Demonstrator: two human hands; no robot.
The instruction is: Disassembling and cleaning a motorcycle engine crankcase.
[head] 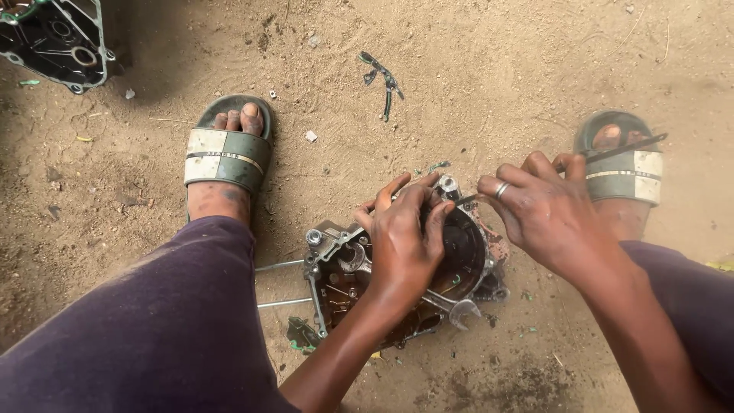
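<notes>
A greasy metal engine case lies on the sandy ground between my feet. My left hand rests on top of it, fingers curled over its dark round part. My right hand, a ring on one finger, grips a thin dark rod-like tool whose tip reaches the case's upper edge near a small silver boss. An open-ended spanner lies against the case's lower right side.
Two thin metal rods stick out left from the case. My sandalled feet flank it. Another dark engine cover sits at top left. A small bent metal piece lies on the sand further away.
</notes>
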